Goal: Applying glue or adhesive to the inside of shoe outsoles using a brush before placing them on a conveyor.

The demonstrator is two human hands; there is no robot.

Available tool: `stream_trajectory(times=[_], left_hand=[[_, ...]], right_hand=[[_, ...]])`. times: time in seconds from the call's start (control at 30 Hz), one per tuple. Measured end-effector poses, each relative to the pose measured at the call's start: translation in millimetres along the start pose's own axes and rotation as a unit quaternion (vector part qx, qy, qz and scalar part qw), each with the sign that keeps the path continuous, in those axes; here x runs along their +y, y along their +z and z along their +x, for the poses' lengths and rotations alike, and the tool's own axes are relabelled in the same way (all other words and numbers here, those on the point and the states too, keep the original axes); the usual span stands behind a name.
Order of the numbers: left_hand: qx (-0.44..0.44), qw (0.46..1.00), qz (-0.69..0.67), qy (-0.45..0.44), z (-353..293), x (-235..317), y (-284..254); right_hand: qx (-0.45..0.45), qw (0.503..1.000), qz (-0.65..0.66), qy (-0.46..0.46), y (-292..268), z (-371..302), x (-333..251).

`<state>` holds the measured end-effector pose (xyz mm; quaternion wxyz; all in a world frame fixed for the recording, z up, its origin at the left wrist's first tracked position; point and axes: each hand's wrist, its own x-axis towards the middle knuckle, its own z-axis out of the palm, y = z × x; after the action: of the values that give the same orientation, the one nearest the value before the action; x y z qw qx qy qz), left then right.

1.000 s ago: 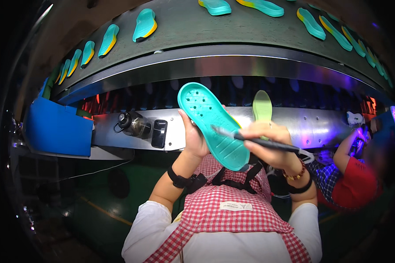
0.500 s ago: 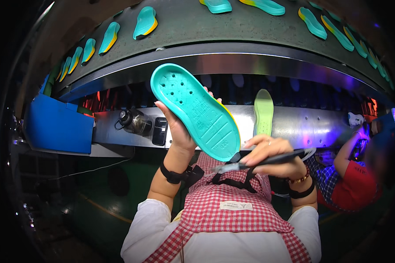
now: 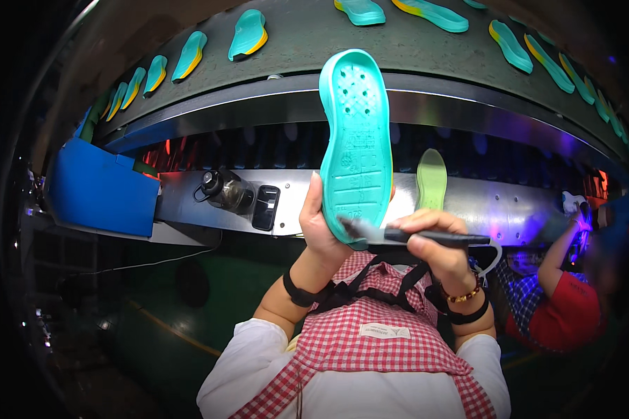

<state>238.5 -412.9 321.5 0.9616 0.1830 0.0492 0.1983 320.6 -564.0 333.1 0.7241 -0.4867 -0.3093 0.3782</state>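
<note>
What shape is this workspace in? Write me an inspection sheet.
Surface: shiny metal bench.
Work items: teal sole; brush-like tool, blurred tip over the sole's lower end, contact unclear.
Clutter: bottle and black case left of the sole, green insole right.
Hands: left hand grips the sole, right hand the tool.
Cables: pale cable at lower left; pale cord by the tool's rear.
Surroundings: belt carrying soles, blue box, co-worker's red sleeve.

The left hand (image 3: pixel 321 234) holds a turquoise sole (image 3: pixel 356 160) over the desk (image 3: pixel 479 206); the right hand (image 3: pixel 440 244) grips a black-handled tool (image 3: pixel 437 238), its blurred tip at the sole's near end. Toward the desk's left end is a bottle (image 3: pixel 232 193); a pale-green sole (image 3: pixel 432 178) overlaps its far edge.
</note>
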Motion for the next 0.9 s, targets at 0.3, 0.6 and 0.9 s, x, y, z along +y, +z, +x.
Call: stream_trajectory(times=[0.3, 0.6, 0.9], left_hand=[[-0.014, 0.999, 0.047, 0.006, 6, 3, -4], [-0.022, 0.998, 0.042, -0.037, 12, 10, -5], [-0.047, 0.948, 0.151, -0.275, 14, 8, -6]], right_hand=[[-0.031, 0.980, -0.179, -0.079, -16, 17, -20], [-0.171, 0.955, -0.217, -0.108, -12, 6, -24], [-0.340, 0.894, -0.282, -0.075, -36, 17, -36]])
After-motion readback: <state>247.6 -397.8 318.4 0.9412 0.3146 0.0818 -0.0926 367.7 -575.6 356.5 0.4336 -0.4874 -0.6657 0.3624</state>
